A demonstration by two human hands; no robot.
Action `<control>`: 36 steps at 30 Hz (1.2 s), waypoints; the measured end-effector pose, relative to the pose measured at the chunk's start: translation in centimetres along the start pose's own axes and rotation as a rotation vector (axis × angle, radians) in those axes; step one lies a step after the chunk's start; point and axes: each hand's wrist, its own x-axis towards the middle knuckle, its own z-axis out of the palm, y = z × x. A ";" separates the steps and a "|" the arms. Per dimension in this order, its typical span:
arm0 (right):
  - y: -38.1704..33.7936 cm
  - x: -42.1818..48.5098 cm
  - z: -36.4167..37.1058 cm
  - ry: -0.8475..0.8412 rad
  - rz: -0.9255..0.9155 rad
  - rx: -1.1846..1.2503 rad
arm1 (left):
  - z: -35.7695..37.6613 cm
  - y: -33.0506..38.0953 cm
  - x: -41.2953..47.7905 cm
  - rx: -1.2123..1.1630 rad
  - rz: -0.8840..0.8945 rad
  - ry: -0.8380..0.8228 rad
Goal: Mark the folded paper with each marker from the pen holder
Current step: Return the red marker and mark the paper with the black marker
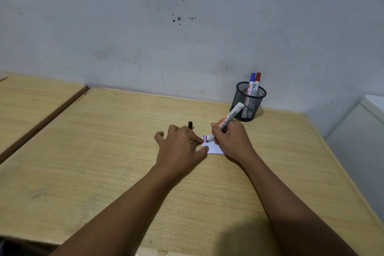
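A small folded white paper (pixel 214 148) lies on the wooden table (pixel 104 151) and bears red and blue lines near its top left corner. My right hand (pixel 233 139) grips an uncapped white marker (pixel 227 119), its tip touching the paper beside those lines. My left hand (pixel 180 147) presses the paper's left edge with its fingertips. It also seems to hold a black cap (pixel 190 124) that sticks up behind the knuckles. A black mesh pen holder (pixel 248 100) at the back right holds a blue-capped marker (pixel 252 82) and a red-capped marker (pixel 257 81).
A scuffed grey wall (pixel 187 27) runs right behind the table. A second wooden table (pixel 31 100) stands to the left across a narrow gap. A white unit (pixel 363 131) stands past the table's right edge.
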 end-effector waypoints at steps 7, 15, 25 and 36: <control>-0.6 -0.5 -0.3 0.073 0.109 0.218 | 0.1 -0.1 0.1 -0.001 0.001 -0.008; -2.7 0.0 -2.8 0.217 0.207 0.582 | -1.0 0.5 0.4 -0.209 -0.094 0.069; -5.1 -0.7 -4.4 0.203 0.174 0.551 | -2.7 -0.2 5.7 -0.146 -0.247 -0.145; -7.9 -0.5 -5.8 0.242 0.176 0.668 | -8.4 2.8 3.6 -0.911 -0.113 -0.136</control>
